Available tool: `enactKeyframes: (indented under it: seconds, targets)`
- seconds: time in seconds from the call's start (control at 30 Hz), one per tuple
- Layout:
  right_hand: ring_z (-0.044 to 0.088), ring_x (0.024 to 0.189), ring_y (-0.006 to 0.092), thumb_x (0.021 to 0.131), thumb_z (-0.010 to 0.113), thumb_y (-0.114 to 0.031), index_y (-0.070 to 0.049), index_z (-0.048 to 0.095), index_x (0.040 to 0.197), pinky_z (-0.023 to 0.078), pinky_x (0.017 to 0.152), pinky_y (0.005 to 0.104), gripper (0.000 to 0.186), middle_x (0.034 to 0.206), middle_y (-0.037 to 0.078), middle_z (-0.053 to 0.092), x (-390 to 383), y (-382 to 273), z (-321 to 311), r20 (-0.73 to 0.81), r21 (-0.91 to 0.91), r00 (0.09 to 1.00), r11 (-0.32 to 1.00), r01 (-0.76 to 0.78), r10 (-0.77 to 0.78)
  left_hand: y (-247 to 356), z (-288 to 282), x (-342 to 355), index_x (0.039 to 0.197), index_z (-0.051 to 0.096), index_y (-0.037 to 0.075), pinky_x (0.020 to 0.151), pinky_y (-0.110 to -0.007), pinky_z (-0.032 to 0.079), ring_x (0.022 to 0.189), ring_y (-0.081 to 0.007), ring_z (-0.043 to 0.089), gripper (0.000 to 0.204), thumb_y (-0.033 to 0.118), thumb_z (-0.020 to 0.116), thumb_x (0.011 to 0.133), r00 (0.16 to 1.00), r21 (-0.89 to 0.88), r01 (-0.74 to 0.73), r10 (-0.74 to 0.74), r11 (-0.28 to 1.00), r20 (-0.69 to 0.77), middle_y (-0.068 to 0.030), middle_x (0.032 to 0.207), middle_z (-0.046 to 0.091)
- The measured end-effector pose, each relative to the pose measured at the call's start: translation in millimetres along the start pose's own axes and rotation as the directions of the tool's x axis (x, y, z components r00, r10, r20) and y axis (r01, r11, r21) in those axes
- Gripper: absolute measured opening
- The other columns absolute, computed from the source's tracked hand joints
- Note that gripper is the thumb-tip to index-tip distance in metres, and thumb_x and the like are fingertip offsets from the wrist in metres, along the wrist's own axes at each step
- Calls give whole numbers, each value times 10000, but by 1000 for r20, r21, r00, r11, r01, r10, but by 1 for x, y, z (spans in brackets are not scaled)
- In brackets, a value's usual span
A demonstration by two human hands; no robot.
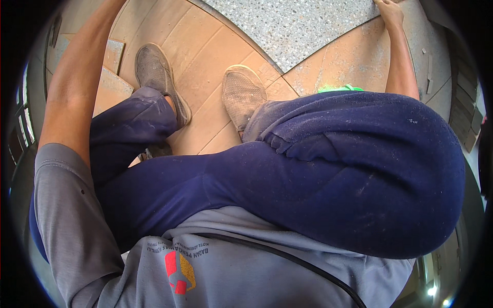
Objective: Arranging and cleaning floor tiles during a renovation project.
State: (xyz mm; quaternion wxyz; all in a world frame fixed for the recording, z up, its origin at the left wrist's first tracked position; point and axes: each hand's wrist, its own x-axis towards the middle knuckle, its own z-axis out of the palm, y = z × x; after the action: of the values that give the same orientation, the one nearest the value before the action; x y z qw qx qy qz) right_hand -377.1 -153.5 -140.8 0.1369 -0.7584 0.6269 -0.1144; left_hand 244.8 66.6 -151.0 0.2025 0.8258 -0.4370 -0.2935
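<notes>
A large grey speckled tile (303,31) lies at the top of the view, one corner pointing toward me over the brown floor. At its right corner is my right hand (391,13), fingers curled in against the tile's edge, partly cut off by the top of the picture. My left arm reaches up along the left side, and its hand is beyond the picture's top edge. Just past my raised right knee, a bright green item (341,88) shows in part; the leg hides the rest, so its kind is unclear.
My dusty shoes (244,95) rest on the brown tiled floor (205,56). Cut tile pieces (114,55) lie left of my left foot. Small scraps (430,84) and stacked flat pieces (467,92) are at the right. A black cord (287,252) crosses my shirt.
</notes>
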Motion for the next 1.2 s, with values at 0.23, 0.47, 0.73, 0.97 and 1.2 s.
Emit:
enactKeyframes:
  seconds: [0.23, 0.47, 0.73, 0.97, 1.2]
  targets:
    - [663, 662, 261, 784, 697, -290, 13, 713, 770, 513, 651, 405, 303, 728, 188, 698, -19, -12, -2, -34, 3, 999, 1000, 4, -4, -16, -4, -1, 797, 697, 27, 611, -349, 473, 682, -184, 598, 137, 157, 696, 751, 1000, -4, -16, 16, 1000, 23, -76, 710, 655]
    - [671, 1097, 290, 850, 640, -579, -116, 751, 1150, 479, 957, 352, 562, 1131, 154, 732, -5, 18, -1, 106, -84, 992, 995, -54, 63, -7, -1, -5, 848, 701, 12, 588, -341, 487, 672, -180, 608, 183, 170, 734, 761, 1000, -17, -9, 8, 1000, -10, -81, 726, 666]
    - [722, 822, 346, 868, 638, -538, 39, 760, 853, 540, 736, 429, 590, 874, 241, 731, -38, 16, 1, 27, -314, 980, 932, -179, 197, -6, -4, -7, 871, 702, 0, 580, -347, 501, 662, -191, 616, 200, 168, 720, 765, 1000, 51, 29, -29, 998, 7, -92, 737, 672]
    - [561, 483, 158, 877, 764, -312, 42, 622, 826, 429, 427, 270, 386, 670, 123, 630, -115, -34, 3, 584, 375, 709, 642, -668, 396, -8, 2, 0, 884, 700, -8, 586, -349, 511, 672, -198, 622, 195, 142, 694, 760, 999, -14, 32, -32, 999, -34, -104, 758, 675]
    - [585, 494, 149, 854, 779, -348, 12, 646, 790, 477, 439, 271, 389, 684, 105, 645, -130, -35, 2, 483, 403, 793, 710, -577, 371, -18, 12, 5, 925, 708, -25, 682, -383, 531, 793, -259, 650, 218, 109, 638, 767, 998, -61, 60, -61, 996, -23, -146, 853, 704]
